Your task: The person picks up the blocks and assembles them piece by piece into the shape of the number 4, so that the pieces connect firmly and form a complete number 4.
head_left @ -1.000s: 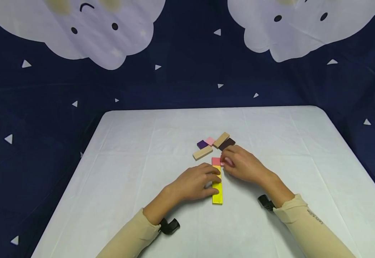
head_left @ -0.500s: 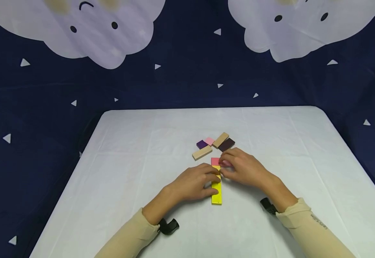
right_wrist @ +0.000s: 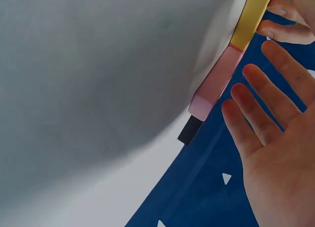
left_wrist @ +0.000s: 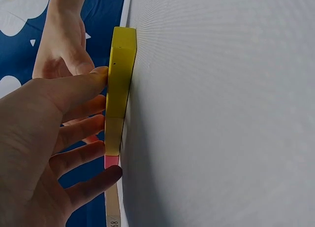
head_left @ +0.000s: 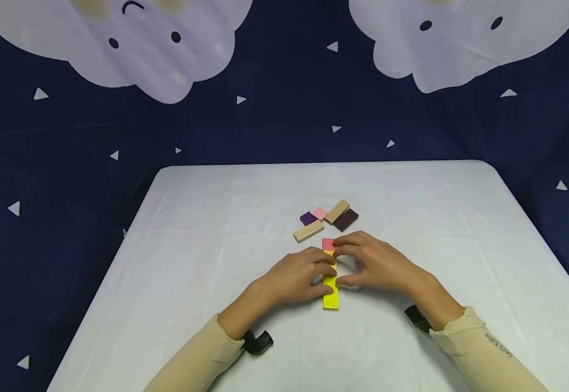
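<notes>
A long bright-yellow block [head_left: 331, 302] lies in line with a second yellow block [left_wrist: 114, 133] and a pink block [head_left: 328, 244] at the far end. Along the left side of this row rests my left hand [head_left: 291, 276], its thumb and fingers touching the yellow blocks, loosely extended. My right hand [head_left: 379, 265] reaches from the other side; in the head view its fingertips are at the row's right edge, thumb near the long yellow block. The right wrist view shows its fingers [right_wrist: 261, 77] spread and straight, with nothing in them. Fingers partly cover the row's middle.
Beyond the row lie two natural-wood blocks [head_left: 309, 231], a purple block [head_left: 308, 218], a light-pink block [head_left: 320, 213] and a dark-brown block [head_left: 346, 220]. A white cloth covers the table [head_left: 206, 218]. Behind it hangs a navy curtain [head_left: 284, 130].
My right hand has let go of the small pink piece it pinched and spread its fingers along the row, moving slightly nearer to me. The left hand has stayed in place.
</notes>
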Tool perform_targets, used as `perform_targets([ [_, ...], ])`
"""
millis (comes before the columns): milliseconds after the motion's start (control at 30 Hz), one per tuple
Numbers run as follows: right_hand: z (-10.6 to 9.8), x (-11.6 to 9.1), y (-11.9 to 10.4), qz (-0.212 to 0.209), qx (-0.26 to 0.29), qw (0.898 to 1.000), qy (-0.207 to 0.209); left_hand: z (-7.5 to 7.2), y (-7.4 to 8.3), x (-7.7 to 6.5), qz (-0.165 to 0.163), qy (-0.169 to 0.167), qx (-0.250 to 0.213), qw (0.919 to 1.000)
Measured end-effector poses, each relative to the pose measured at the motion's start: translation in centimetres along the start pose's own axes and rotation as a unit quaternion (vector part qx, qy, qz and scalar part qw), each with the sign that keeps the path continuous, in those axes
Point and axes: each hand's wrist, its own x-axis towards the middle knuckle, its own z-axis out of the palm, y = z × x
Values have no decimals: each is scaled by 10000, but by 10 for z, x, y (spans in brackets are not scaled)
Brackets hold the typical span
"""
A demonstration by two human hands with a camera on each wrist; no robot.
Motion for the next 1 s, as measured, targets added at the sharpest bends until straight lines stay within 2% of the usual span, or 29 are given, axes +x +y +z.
perform_targets([
  [433, 6, -1, -6, -123, -111, 9998, -97, 1, -1, -2, 49, 10, 72, 10000],
  [667, 7, -1, -7, -212, -210, 9995, 53, 0, 0, -1, 81, 34, 173, 9998],
  [1000, 8, -1, -10, -113, -333, 9993, 88, 1, 0, -2, 149, 129, 262, 9995],
])
